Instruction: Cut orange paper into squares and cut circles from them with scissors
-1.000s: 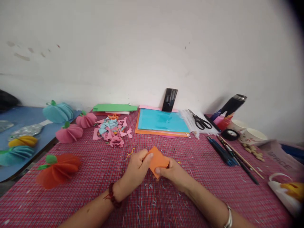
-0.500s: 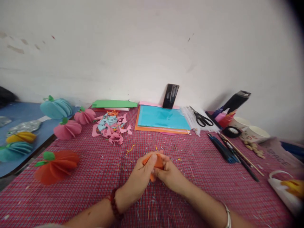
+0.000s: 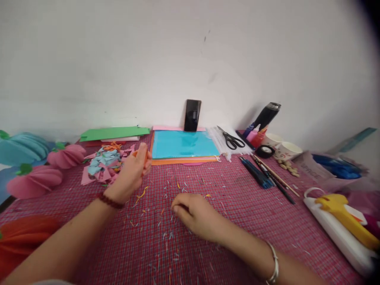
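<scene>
My left hand (image 3: pixel 132 172) reaches out over the red checked cloth toward the pile of pink and blue paper scraps (image 3: pixel 102 166). Its fingers are closed round a small piece of orange paper (image 3: pixel 145 156), of which only an edge shows. My right hand (image 3: pixel 194 213) rests low on the cloth near the middle, fingers curled in loosely with nothing seen in them. Small paper slivers lie scattered around both hands.
Blue paper on an orange sheet (image 3: pixel 184 145), a green sheet (image 3: pixel 114 132), a black phone (image 3: pixel 192 114) against the wall, scissors (image 3: pixel 233 139), pencils (image 3: pixel 265 178), tape roll (image 3: pixel 265 151), cups (image 3: pixel 286 150). Pink paper pumpkins (image 3: pixel 35 180) at left; a yellow tool (image 3: pixel 344 213) at right.
The hands have parted. My left hand has carried the orange paper up and left to the scrap pile; my right hand has let go and stayed on the cloth. The view has swung right.
</scene>
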The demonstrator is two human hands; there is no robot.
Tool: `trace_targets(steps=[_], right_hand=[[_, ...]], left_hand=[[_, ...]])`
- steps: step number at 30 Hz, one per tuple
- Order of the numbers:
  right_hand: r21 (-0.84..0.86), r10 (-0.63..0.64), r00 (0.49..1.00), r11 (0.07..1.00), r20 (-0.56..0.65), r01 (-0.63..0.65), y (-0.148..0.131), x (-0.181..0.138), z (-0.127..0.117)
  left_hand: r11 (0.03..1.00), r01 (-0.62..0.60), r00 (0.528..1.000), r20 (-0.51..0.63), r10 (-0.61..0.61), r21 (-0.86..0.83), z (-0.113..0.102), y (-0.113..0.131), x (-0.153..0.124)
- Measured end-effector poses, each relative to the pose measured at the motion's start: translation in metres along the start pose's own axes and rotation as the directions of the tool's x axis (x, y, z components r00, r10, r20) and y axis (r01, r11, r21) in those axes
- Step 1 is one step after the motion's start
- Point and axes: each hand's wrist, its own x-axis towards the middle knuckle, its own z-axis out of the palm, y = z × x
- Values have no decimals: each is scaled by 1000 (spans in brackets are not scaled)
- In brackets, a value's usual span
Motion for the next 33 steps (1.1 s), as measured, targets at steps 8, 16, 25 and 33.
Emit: trace_targets(steps=[8, 16, 25, 33], right_hand=[[-443, -96, 980, 897, -173, 9, 52, 52, -43], [-616, -23, 995, 787, -95, -41, 71, 69, -27], [-596, -3, 995, 801, -95, -55, 79, 68, -26], [-522, -3, 989, 850, -146, -75, 83, 66, -25]], left_hand=[[499, -329, 942, 319, 108, 802, 12, -3, 74], [209, -439, 897, 440, 45, 874, 24, -10, 78], [213, -469, 883, 458, 99, 857, 11, -13, 92], [231, -402, 912, 366, 183, 886, 19, 2, 80]])
